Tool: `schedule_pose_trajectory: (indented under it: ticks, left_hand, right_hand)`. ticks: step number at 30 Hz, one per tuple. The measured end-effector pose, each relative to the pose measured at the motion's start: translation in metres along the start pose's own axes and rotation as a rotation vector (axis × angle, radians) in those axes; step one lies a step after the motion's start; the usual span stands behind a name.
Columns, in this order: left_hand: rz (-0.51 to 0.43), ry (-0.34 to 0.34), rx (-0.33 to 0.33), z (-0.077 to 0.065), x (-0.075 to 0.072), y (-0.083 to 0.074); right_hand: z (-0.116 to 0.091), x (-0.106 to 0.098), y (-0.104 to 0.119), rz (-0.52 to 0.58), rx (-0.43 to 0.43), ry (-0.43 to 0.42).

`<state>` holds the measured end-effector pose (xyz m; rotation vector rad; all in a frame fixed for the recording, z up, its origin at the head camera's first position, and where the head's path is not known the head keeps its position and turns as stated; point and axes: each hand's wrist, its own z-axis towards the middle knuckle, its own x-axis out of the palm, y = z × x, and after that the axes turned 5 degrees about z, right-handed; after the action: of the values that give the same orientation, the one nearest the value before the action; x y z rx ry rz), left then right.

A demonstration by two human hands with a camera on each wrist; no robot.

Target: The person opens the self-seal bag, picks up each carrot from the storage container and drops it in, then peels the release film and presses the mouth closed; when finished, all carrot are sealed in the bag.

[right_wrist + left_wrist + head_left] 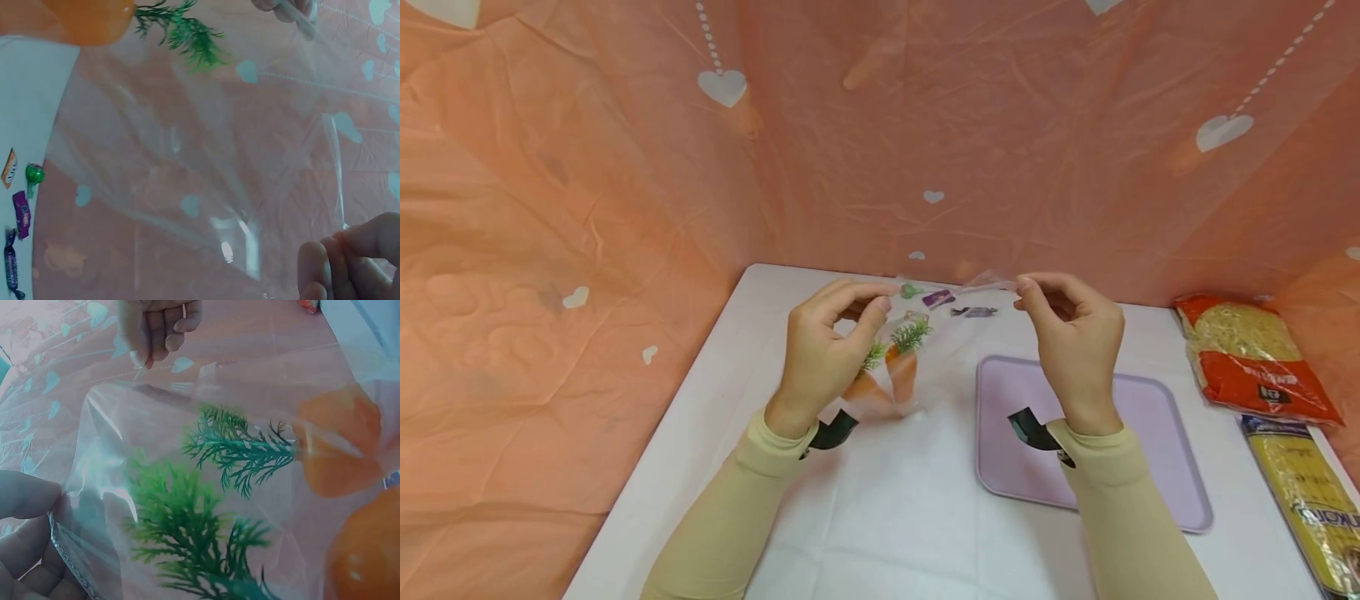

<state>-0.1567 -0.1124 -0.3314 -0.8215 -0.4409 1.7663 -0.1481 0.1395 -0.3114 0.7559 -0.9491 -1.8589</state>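
Plastic bag (pixel 942 343) hung spread between the left hand (pixel 822 354) and the right hand (pixel 1077 346), each pinching its edge with thumb and fingers. Two carrots (pixel 904 373) lay inside, nearer the left hand; below the right, a tray (pixel 1017 472) rested on the worktop (pixel 895 525).

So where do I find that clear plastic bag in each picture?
Head: the clear plastic bag is near the centre, between the left hand and right hand.
Left wrist: the bag fills much of the picture, middle to bottom.
Right wrist: the bag spreads across much of the middle.
Shared landmark: a carrot's leafy green top shows in all three.
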Motion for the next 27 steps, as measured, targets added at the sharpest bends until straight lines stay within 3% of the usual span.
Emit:
schedule_pose_trajectory:
  ticks: [9, 19, 27]
  left_hand:
    - [0.004, -0.011, -0.031, 0.005, -0.006, -0.03]
    - [0.025, -0.023, -0.071, 0.004, -0.01, -0.029]
    - [0.015, -0.028, -0.071, 0.007, -0.011, -0.027]
  right_hand:
    - [-0.001, -0.016, -0.04, 0.02, 0.061, -0.069]
    - [-0.005, -0.043, -0.067, 0.061, 0.231, -0.12]
    - [-0.006, -0.066, -0.08, 0.079, 0.279, -0.182]
